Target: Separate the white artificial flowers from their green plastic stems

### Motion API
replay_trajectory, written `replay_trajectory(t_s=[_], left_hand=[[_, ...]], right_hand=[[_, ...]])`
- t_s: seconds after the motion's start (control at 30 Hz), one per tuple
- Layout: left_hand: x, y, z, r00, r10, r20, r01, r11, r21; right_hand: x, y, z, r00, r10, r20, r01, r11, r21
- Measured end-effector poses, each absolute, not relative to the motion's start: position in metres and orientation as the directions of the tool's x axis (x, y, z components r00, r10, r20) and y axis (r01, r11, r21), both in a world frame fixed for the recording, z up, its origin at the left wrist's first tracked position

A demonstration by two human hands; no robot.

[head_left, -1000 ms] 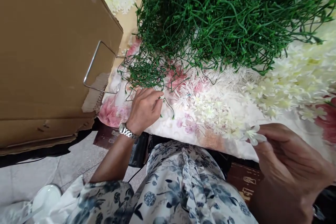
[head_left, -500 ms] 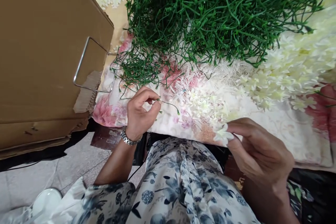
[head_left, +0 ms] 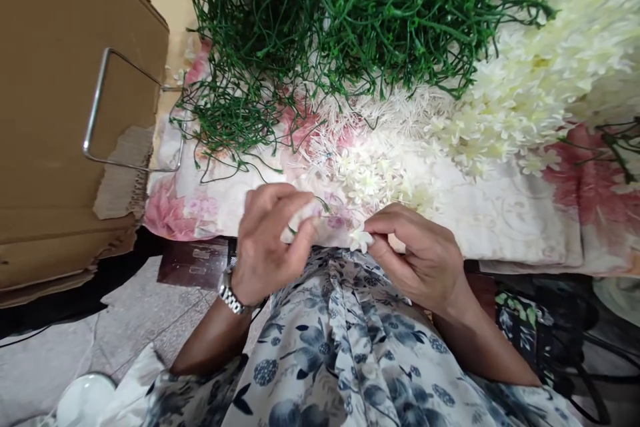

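Observation:
My left hand [head_left: 275, 240], with a metal watch on its wrist, is curled around a thin green plastic stem [head_left: 324, 205]. The stem's tip pokes out past the fingers; the rest is mostly hidden by the hand. Between thumb and forefinger of my right hand [head_left: 417, 257] is pinched a small white artificial flower [head_left: 359, 238]. The flower faces the left hand, with a gap between them. Just beyond the hands lies a heap of loose cream flowers [head_left: 375, 177], and a smaller tangle of green stems [head_left: 230, 117] sits to the left.
A big pile of green stems [head_left: 380, 13] covers the back of the table. More cream blossoms [head_left: 530, 93] spread at the right. On the left stand a cardboard box [head_left: 65, 80] and a bent metal wire frame [head_left: 95, 103]. A floral cloth [head_left: 500, 220] covers the table.
My right hand has moved left with the white flower, closer to my left hand. The left hand has turned, back of the hand up. The view has shifted right.

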State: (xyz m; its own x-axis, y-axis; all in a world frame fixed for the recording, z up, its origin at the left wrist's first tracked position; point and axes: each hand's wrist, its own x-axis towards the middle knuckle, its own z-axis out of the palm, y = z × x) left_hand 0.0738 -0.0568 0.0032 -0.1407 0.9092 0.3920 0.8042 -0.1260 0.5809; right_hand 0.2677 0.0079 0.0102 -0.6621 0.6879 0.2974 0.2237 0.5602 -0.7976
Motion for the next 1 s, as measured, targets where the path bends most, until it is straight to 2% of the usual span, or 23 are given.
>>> replay_trajectory(t_s=[0.07, 0.13, 0.33, 0.43, 0.6, 0.67, 0.73, 0.83, 0.93, 1.0], left_hand=[[0.085, -0.056, 0.012, 0.026, 0.928, 0.373, 0.695, -0.285, 0.660], [0.094, -0.055, 0.015, 0.079, 0.924, 0.375, 0.643, -0.335, 0.689], [0.101, -0.054, 0.002, -0.044, 0.912, 0.407, 0.540, -0.322, 0.778], [0.099, -0.058, -0.001, -0.027, 0.904, 0.427, 0.506, -0.357, 0.785], [0.079, -0.058, 0.004, 0.133, 0.902, 0.411, 0.623, -0.398, 0.673], [0.069, -0.050, 0.004, 0.129, 0.910, 0.394, 0.763, -0.345, 0.547], [0.062, -0.038, 0.002, 0.198, 0.922, 0.333, 0.876, -0.319, 0.362], [0.060, -0.022, -0.007, 0.358, 0.908, 0.218, 0.892, -0.402, 0.207], [0.060, -0.015, -0.013, 0.410, 0.889, 0.202, 0.873, -0.447, 0.196], [0.060, -0.016, -0.012, 0.378, 0.894, 0.240, 0.854, -0.437, 0.283]], right_hand=[[0.266, 0.008, 0.009, -0.664, 0.678, 0.314, 0.209, 0.572, -0.793], [0.264, 0.007, 0.008, -0.662, 0.676, 0.324, 0.208, 0.581, -0.787], [0.261, 0.004, 0.006, -0.680, 0.676, 0.284, 0.194, 0.539, -0.820], [0.260, 0.001, 0.004, -0.679, 0.667, 0.307, 0.155, 0.539, -0.828], [0.265, -0.003, 0.000, -0.680, 0.666, 0.305, 0.168, 0.547, -0.820], [0.268, -0.002, 0.001, -0.684, 0.674, 0.281, 0.200, 0.543, -0.816], [0.271, -0.001, 0.003, -0.680, 0.683, 0.267, 0.232, 0.546, -0.805], [0.273, 0.000, 0.006, -0.676, 0.689, 0.260, 0.257, 0.552, -0.793], [0.275, -0.001, 0.005, -0.674, 0.692, 0.261, 0.265, 0.555, -0.788], [0.275, -0.001, 0.005, -0.673, 0.689, 0.269, 0.261, 0.561, -0.785]])
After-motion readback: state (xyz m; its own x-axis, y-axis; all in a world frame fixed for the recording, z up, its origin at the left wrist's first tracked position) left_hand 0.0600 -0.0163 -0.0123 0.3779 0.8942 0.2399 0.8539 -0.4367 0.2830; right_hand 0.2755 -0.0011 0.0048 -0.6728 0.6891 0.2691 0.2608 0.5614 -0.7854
